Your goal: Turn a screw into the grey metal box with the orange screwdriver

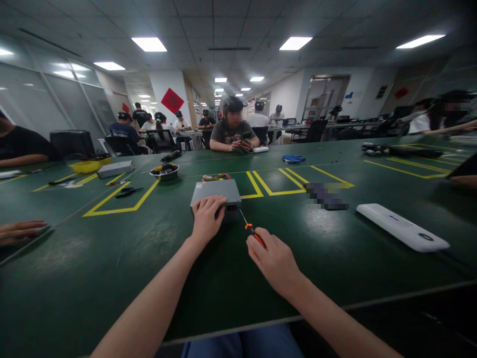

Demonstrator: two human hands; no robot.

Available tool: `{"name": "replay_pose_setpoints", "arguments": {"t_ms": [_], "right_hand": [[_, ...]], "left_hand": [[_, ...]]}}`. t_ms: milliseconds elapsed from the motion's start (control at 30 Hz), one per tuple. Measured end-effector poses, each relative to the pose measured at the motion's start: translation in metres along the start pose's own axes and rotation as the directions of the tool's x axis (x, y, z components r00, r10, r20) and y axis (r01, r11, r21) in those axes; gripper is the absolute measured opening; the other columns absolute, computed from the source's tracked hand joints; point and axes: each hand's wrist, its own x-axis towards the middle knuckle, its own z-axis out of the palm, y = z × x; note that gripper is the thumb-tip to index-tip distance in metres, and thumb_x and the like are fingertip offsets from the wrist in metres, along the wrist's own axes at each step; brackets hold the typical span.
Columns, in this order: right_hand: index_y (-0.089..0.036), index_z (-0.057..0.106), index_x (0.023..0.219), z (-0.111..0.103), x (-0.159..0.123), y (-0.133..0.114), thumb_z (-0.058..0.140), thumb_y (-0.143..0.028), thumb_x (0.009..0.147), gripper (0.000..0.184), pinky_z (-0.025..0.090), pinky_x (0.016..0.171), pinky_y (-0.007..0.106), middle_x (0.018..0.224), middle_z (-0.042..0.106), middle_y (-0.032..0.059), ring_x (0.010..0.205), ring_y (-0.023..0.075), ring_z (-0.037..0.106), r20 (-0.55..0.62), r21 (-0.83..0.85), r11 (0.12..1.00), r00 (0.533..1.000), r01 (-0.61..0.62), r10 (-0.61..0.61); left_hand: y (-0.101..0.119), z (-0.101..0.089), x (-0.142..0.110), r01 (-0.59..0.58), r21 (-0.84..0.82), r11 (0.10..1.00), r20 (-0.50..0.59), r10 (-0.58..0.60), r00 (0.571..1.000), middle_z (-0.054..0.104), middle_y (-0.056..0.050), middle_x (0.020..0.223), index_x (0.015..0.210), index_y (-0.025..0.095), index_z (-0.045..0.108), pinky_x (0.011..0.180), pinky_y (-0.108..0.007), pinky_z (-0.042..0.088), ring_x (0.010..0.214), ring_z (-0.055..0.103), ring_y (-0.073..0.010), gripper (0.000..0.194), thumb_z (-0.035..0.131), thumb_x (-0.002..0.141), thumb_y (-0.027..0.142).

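A grey metal computer power supply (219, 188) lies on the green table in front of me, its bundle of coloured cables (216, 177) at the far side. My left hand (207, 215) grips the box's near left part, fingers over the top and front edge. In my right hand (274, 256) is a screwdriver (250, 230) with an orange and black handle. Its thin shaft points up and left, and the tip is at the box's front right corner, beside a dark socket. Whether the tip sits in a screw is too small to tell.
On the right lie a white oblong device (402, 227) and a blurred dark flat object (326, 196). A metal bowl of tools (164, 172), blue gloves (293, 158), a yellow tray (90, 164) and another grey box (115, 169) stand farther off. A person (234, 129) sits opposite; another's hand (22, 231) is at left.
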Motion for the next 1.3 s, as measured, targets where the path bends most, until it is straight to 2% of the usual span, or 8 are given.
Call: {"name": "replay_pose_setpoints", "arguments": {"t_ms": [200,400,567,700,800,967,1167,1300], "right_hand": [[-0.015,0.054,0.096,-0.003,0.003,-0.005,0.042,-0.007,0.081,0.020,0.046,0.065,0.028,0.098,0.054,0.0121,0.072,0.0156,0.055,0.084,-0.052,0.997,0.995,0.064,-0.060],[-0.010,0.053,0.096,0.003,0.001,-0.004,0.044,-0.005,0.083,0.017,0.044,0.064,0.025,0.087,0.058,0.0090,0.070,0.0136,0.056,-0.021,-0.086,0.990,0.993,0.115,-0.117],[-0.013,0.052,0.084,0.001,0.006,-0.005,0.045,-0.012,0.086,0.007,0.041,0.056,0.021,0.073,0.055,0.0029,0.061,0.0102,0.054,-0.057,0.018,0.999,0.998,-0.041,0.042],[-0.013,0.053,0.088,-0.008,0.008,-0.005,0.046,-0.019,0.084,0.010,0.044,0.063,0.026,0.089,0.056,0.0079,0.070,0.0140,0.055,0.042,0.063,0.992,0.994,-0.105,0.103],[-0.012,0.054,0.092,-0.013,0.008,-0.002,0.046,-0.016,0.081,0.014,0.044,0.067,0.029,0.094,0.055,0.0106,0.076,0.0172,0.055,0.090,0.041,0.999,0.996,-0.021,0.017],[-0.013,0.054,0.093,-0.009,0.004,0.004,0.042,-0.009,0.084,0.016,0.041,0.067,0.028,0.090,0.058,0.0087,0.073,0.0152,0.055,0.056,-0.091,0.982,0.986,0.163,-0.158],[-0.016,0.052,0.088,-0.004,0.001,-0.004,0.041,-0.010,0.085,0.013,0.037,0.056,0.025,0.082,0.055,0.0049,0.059,0.0114,0.049,0.083,-0.131,0.990,0.996,0.049,-0.038],[-0.015,0.051,0.083,-0.008,0.006,-0.010,0.039,-0.005,0.083,0.016,0.040,0.060,0.027,0.091,0.055,0.0099,0.066,0.0144,0.052,0.106,-0.165,0.986,0.994,0.036,-0.019]], "left_hand": [[-0.001,0.001,-0.001,0.002,0.004,1.000,-0.006,-0.002,1.000,0.062,0.001,0.115,0.108,0.030,0.056,0.088,-0.038,0.028,0.109,0.051,-0.0188,0.026,0.050,0.085,0.021],[0.000,0.001,-0.001,0.003,-0.016,1.000,0.001,-0.003,1.000,0.062,-0.001,0.114,0.108,0.030,0.056,0.090,-0.039,0.028,0.109,0.051,-0.0195,0.026,0.048,0.085,0.021],[0.000,0.001,0.000,0.016,-0.019,1.000,0.010,-0.016,1.000,0.062,-0.001,0.114,0.108,0.030,0.057,0.090,-0.040,0.028,0.109,0.051,-0.0206,0.026,0.048,0.085,0.021],[0.001,-0.001,0.000,0.005,-0.007,1.000,0.011,-0.005,1.000,0.062,-0.001,0.115,0.108,0.030,0.056,0.090,-0.039,0.028,0.109,0.051,-0.0200,0.025,0.048,0.085,0.021],[0.001,-0.002,0.000,-0.003,0.001,1.000,0.007,0.003,1.000,0.062,0.001,0.114,0.107,0.030,0.056,0.090,-0.039,0.028,0.109,0.051,-0.0192,0.025,0.048,0.086,0.021],[0.000,-0.001,0.000,0.002,0.005,1.000,0.020,-0.003,1.000,0.062,0.000,0.115,0.108,0.030,0.057,0.090,-0.039,0.028,0.109,0.051,-0.0200,0.026,0.047,0.086,0.021],[0.000,0.000,0.000,0.013,0.001,1.000,0.025,-0.013,1.000,0.062,0.000,0.115,0.108,0.030,0.056,0.089,-0.040,0.028,0.108,0.050,-0.0206,0.026,0.048,0.085,0.021],[0.000,0.000,0.000,0.008,0.003,1.000,0.017,-0.008,1.000,0.061,0.000,0.116,0.108,0.030,0.056,0.089,-0.039,0.028,0.109,0.050,-0.0199,0.025,0.048,0.086,0.021]]}}
